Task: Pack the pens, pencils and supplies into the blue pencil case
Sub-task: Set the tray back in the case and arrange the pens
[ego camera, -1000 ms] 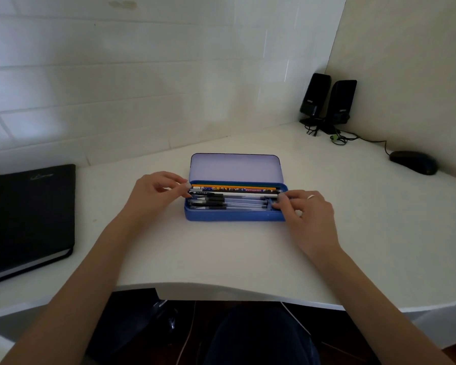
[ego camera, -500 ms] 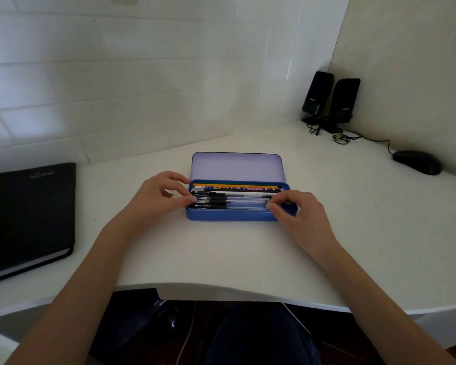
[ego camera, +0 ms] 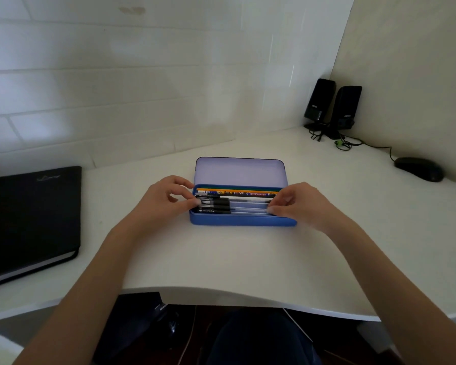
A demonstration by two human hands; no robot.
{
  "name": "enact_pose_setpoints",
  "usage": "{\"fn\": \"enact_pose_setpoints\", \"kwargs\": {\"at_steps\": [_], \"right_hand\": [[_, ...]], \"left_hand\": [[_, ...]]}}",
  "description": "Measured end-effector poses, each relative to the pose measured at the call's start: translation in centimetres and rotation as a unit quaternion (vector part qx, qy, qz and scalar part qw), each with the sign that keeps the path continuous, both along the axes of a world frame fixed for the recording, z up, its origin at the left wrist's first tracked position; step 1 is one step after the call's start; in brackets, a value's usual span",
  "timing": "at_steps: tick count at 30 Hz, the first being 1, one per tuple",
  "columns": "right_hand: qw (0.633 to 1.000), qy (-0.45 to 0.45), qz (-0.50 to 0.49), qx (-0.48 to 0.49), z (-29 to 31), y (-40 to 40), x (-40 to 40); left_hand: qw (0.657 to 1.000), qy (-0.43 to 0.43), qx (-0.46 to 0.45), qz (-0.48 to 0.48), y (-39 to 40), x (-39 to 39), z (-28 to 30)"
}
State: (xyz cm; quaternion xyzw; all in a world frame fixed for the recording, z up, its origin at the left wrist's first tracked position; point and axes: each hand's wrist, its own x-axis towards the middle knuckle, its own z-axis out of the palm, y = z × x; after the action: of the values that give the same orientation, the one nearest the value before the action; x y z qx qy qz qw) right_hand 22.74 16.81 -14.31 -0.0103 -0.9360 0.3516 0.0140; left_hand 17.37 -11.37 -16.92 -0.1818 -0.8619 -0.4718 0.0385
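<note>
- Pencil case: a blue case lying open on the white counter, its long axis running left to right across the view, the pale lid tipped up and back toward the tiled wall.
- Inside the pencil case, pens with black grips lie in the near part, parallel to the case's long axis, black ends toward its left end; coloured pencils lie along the far wall in the same direction.
- Left hand sits at the left end of the pencil case, fingers curled, thumb and fingertips pinched on the black ends of the pens.
- Right hand sits at the right end of the pencil case, fingers bent, tips pressed together on the clear ends of the pens.
- Both hands are well apart, one at each end of the case, and neither lifts anything clear of it.
- Left of the pencil case, well apart, lies a black notebook.
- Behind and to the right of the pencil case stand two black speakers in the corner; a black mouse lies farther right.
</note>
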Motion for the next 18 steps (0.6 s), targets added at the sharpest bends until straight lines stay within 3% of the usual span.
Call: {"fn": "enact_pose_setpoints", "kwargs": {"at_steps": [8, 18], "right_hand": [[0.999, 0.035, 0.032, 0.018, -1.0, 0.2, 0.3], [0.968, 0.198, -0.07, -0.135, -2.3, 1.0, 0.2]], "left_hand": [[1.0, 0.015, 0.008, 0.009, 0.3, -0.2, -0.2], [0.999, 0.036, -0.012, -0.022, 1.1, 0.2, -0.2]]}}
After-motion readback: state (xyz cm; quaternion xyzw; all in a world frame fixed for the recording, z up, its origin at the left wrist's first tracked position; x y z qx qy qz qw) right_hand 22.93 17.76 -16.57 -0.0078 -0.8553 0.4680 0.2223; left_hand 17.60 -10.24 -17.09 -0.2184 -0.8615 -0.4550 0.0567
